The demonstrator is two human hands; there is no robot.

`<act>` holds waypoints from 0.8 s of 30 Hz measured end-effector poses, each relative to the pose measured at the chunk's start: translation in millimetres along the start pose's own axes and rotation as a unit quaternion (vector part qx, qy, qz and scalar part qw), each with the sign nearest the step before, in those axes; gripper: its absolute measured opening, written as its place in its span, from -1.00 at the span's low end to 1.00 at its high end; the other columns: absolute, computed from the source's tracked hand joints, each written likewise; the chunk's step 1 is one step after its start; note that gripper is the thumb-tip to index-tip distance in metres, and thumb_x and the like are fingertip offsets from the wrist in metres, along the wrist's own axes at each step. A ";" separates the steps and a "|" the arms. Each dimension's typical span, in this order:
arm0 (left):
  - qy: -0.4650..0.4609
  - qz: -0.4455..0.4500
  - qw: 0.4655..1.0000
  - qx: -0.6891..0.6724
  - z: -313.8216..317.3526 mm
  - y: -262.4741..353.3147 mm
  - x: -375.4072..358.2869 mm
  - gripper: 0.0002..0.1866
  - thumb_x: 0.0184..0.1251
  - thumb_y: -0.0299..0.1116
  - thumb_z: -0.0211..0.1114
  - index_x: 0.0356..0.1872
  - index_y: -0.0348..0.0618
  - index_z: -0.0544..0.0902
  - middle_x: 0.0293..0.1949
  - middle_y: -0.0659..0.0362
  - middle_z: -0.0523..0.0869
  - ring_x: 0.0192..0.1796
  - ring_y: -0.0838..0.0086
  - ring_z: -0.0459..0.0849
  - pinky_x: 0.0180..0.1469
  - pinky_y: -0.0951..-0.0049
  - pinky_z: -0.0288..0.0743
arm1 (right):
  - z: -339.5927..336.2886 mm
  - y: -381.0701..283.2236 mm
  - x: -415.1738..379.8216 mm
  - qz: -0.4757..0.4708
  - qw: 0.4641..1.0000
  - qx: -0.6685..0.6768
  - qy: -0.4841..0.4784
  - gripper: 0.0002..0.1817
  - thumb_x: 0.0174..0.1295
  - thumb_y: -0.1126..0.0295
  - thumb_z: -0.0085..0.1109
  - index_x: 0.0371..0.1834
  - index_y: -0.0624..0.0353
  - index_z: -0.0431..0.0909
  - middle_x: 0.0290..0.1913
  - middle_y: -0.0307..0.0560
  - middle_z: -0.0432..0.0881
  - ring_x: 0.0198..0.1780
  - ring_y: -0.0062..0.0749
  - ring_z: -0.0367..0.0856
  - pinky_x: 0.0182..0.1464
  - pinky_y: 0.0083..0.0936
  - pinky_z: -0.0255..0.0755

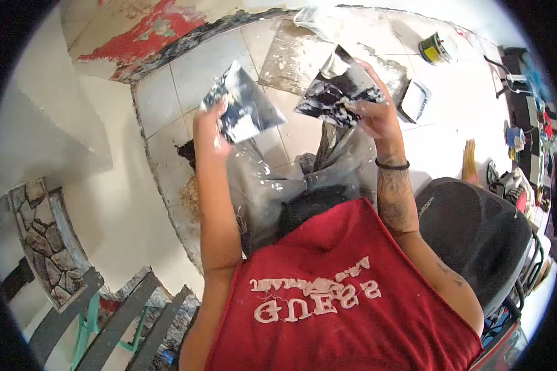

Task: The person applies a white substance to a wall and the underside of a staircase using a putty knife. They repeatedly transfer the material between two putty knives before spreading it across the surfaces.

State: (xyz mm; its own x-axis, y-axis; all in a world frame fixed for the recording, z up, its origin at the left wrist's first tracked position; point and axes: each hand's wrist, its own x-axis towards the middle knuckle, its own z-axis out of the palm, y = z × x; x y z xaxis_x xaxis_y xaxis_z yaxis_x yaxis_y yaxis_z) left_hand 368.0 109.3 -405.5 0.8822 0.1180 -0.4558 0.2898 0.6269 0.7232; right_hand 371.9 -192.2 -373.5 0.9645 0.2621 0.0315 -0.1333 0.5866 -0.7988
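Observation:
My left hand [211, 130] grips the lower left edge of a grey, flat, square plate [254, 105] smeared with white paste like putty. Off to its right, my right hand [377, 108] is closed on a dark flat plate [334, 93], which carries thick white patches of the same paste. Both plates are held up in front of me, tilted and apart from each other. White paste also marks my left fingers and wrist. Beneath my hands, clear plastic [254, 179] covers my lap and legs.
A stained board [284, 59] lies on the tiled floor ahead, near a plastic bag [312, 21]. To the right are a labelled bucket [434, 49], a white square container [416, 99], a broom [470, 161] and a black padded chair [470, 241]. Stair treads [120, 321] rise lower left.

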 end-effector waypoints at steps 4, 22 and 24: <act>0.012 0.013 0.999 -0.045 22.0 -25.6 -78.5 -0.68 0.14 -0.60 0.14 -0.04 -0.40 0.51 -0.15 0.03 0.66 -0.17 0.32 0.69 -0.08 0.31 0.61 | 18.0 3.5 -44.0 -0.005 0.999 -0.024 0.031 -0.20 -0.26 0.80 0.06 0.26 0.26 0.30 0.27 -0.10 0.34 0.27 -0.36 0.32 0.29 -0.45 0.24; 0.048 0.136 0.990 0.012 19.5 -12.7 -147.8 -0.66 0.16 -0.57 0.15 0.00 -0.37 0.49 -0.17 0.05 0.64 -0.16 0.33 0.66 -0.07 0.32 0.58 | 27.9 41.4 -69.6 -0.075 0.836 -0.509 -0.193 -0.16 -0.26 0.86 -0.19 0.25 0.01 0.29 0.28 0.07 0.25 0.32 0.04 0.24 0.32 -0.29 0.21; 0.100 0.156 0.981 0.062 25.8 -3.9 -156.2 -0.71 0.14 -0.59 0.25 -0.07 -0.36 0.53 -0.18 0.11 0.65 -0.19 0.44 0.64 -0.07 0.43 0.52 | 40.3 26.5 -68.7 -0.073 0.867 -0.466 -0.161 -0.14 -0.32 0.86 -0.29 0.24 0.12 0.29 0.25 0.09 0.30 0.34 0.01 0.22 0.36 -0.27 0.13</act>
State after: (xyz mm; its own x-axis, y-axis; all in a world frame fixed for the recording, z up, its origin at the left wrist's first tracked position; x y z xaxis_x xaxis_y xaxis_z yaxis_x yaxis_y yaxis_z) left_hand 238.7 68.6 -323.7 0.8478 0.4458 -0.2870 0.0715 0.4403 0.8950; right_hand 292.9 -163.8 -372.6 0.8224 0.5250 0.2193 0.3717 -0.2041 -0.9056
